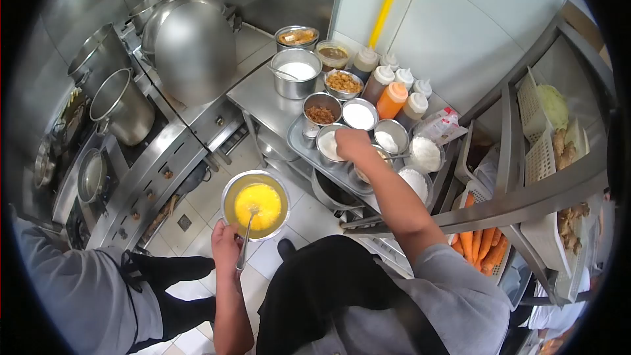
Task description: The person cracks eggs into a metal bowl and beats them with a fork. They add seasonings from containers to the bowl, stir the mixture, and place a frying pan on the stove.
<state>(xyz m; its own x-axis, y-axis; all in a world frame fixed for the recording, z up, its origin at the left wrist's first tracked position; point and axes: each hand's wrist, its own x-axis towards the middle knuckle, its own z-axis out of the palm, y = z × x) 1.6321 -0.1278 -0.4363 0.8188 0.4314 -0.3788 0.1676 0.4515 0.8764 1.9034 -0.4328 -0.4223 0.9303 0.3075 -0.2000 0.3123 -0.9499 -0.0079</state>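
The left hand (227,242) grips the near rim of a round silver metal bowl (228,197) of yellow liquid (263,198) as the right hand (352,145), grip too hidden to tell, apparently dips into a white-filled round steel tin (327,148) on the grey metal table (257,95), calling for a level bowl.

The person wears a grey short-sleeved shirt (460,279), a rounded black apron (319,283) over its front and a dark shoe (286,250), with left hand (227,246) and right hand (355,145) bare.
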